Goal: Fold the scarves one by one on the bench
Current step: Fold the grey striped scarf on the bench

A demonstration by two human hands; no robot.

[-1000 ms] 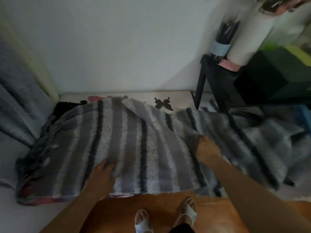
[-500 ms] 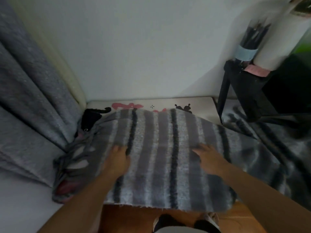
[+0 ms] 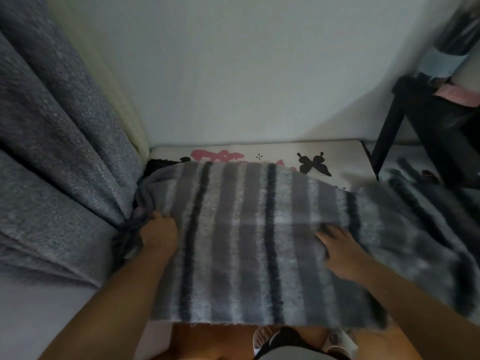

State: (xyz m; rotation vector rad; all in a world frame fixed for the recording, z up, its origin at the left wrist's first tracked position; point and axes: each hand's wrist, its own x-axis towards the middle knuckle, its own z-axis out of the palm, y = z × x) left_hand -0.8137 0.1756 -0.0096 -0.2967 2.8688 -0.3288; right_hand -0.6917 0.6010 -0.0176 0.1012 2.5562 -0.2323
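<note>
A fuzzy grey scarf (image 3: 246, 237) with white and black stripes lies spread over the bench (image 3: 275, 154), its front edge hanging over the bench's front. My left hand (image 3: 158, 232) is at the scarf's left end, its fingers curled into the bunched fabric there. Flat on the scarf right of centre lies my right hand (image 3: 340, 248), blurred, fingers stretched out. The scarf's right part trails off the bench to the right, also blurred. The bench top is white with pink and black butterfly prints.
A grey curtain (image 3: 52, 152) hangs at the left, touching the bench's end. A black stand (image 3: 405, 136) with a pink-edged item on it is at the right. Dark cloth (image 3: 155, 165) peeks from under the scarf's back left. My sandalled feet (image 3: 262, 339) are on the wooden floor.
The fold in the scarf's middle has been laid flat. My left hand moved left to the scarf's end and took hold of it. The view came closer to the bench.
</note>
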